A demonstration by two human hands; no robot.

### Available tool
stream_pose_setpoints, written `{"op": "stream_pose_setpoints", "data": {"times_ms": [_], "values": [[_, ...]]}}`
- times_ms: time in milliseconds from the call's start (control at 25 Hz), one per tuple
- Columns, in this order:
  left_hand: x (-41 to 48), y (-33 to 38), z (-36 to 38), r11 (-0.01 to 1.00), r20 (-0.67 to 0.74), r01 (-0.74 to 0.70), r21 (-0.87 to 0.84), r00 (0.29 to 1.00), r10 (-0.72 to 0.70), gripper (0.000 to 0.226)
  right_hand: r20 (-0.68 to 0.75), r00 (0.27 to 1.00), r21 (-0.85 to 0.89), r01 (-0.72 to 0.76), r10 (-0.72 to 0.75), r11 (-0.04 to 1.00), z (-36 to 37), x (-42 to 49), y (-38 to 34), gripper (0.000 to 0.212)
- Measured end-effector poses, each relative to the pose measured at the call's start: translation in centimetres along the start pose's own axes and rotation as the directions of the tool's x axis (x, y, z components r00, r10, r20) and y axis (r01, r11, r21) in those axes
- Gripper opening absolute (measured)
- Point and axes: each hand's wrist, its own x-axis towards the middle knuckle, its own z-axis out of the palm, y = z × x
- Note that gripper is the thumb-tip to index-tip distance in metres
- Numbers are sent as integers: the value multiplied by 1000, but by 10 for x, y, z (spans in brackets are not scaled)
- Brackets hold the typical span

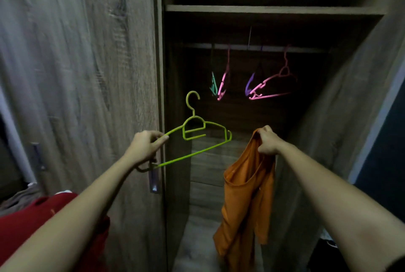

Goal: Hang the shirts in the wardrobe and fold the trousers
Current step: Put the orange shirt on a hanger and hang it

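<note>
My left hand (pixel 146 147) grips one end of a lime-green plastic hanger (pixel 198 134), held tilted in front of the open wardrobe with its hook pointing up. To its right, my right hand (pixel 267 140) pinches the top of an orange shirt (pixel 245 201), which hangs down limp in front of the wardrobe floor. The hanger and the shirt are apart. Inside, a rail (pixel 252 47) carries several bare hangers: a pink one (pixel 272 86) on the right, another pink one (pixel 223 83), a green one (pixel 213 85) and a purple one (pixel 249 86).
A closed wooden wardrobe door (pixel 76 74) stands on the left, an open door (pixel 350 107) on the right. A shelf (pixel 274 9) runs above the rail. A red garment (pixel 32 223) lies at lower left over a greyish cloth (pixel 19 199).
</note>
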Motion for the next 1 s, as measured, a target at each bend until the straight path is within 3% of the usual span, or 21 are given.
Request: {"op": "stream_pose_setpoints", "data": {"times_ms": [120, 240, 320, 520, 640, 720, 840, 920, 1000], "values": [[-23, -9, -33, 992, 13, -31, -121, 999, 33, 13, -23, 1000, -7, 2, -2, 1000, -1, 2, 8, 55], [-37, -15, -48, 947, 33, 27, -319, 999, -18, 21, -86, 996, -38, 6, -9, 999, -2, -3, 13, 60], [-41, -15, -46, 930, 85, 42, -364, 996, -12, 25, -82, 996, -45, 35, -38, 998, -8, -7, 12, 63], [-30, 13, -5, 934, 153, -40, -354, 983, 100, 12, 56, 943, -149, 332, -327, 931, -18, -21, -31, 66], [-26, 29, 34, 902, 141, -55, -428, 982, 127, 12, 90, 879, -58, 474, -468, 879, -28, -33, -57, 59], [-28, 35, 53, 829, 106, -33, -558, 988, 111, 16, -28, 837, -76, 543, -546, 836, -45, -42, -52, 48], [-27, 43, 59, 726, 45, -61, -686, 991, 126, 20, -359, 676, -437, 488, -644, 756, -65, -53, -28, 51], [-22, 45, 60, 783, -118, -225, -580, 974, 192, 16, -449, 574, -565, 411, -684, 716, -71, -53, -21, 54], [-16, 45, 67, 910, -402, -398, -113, 856, 324, 22, -502, 550, -570, 371, -668, 733, -77, -52, -24, 56]]}}
